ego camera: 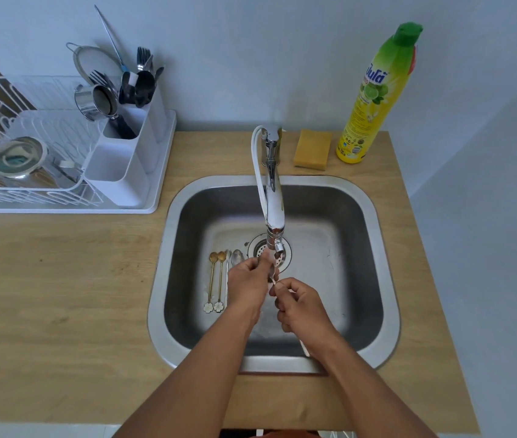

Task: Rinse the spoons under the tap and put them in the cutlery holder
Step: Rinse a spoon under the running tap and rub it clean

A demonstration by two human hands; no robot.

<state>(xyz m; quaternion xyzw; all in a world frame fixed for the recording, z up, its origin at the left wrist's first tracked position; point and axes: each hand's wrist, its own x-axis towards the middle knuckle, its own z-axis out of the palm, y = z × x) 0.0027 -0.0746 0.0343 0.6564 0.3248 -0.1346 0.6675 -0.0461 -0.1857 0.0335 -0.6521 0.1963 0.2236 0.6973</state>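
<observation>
Both hands are over the steel sink [377, 248], under the chrome tap [273, 197]. My right hand [301, 306] pinches the handle of a small spoon [272, 275]. My left hand [247, 281] holds its bowl end in the thin stream of water. On the sink floor to the left lie two gold spoons with flower ends [216, 281] and, beside them, two silver spoons [235, 257], partly hidden by my left hand. The white cutlery holder [124, 165] stands at the back left, with forks and dark utensils in its rear compartments.
A white dish rack [29, 159] with a metal bowl, a steel cup and a strainer stands left of the cutlery holder on a white tray. A yellow sponge [312, 149] and a tall yellow-green dish soap bottle [377, 96] stand behind the sink on the wooden counter [61, 295].
</observation>
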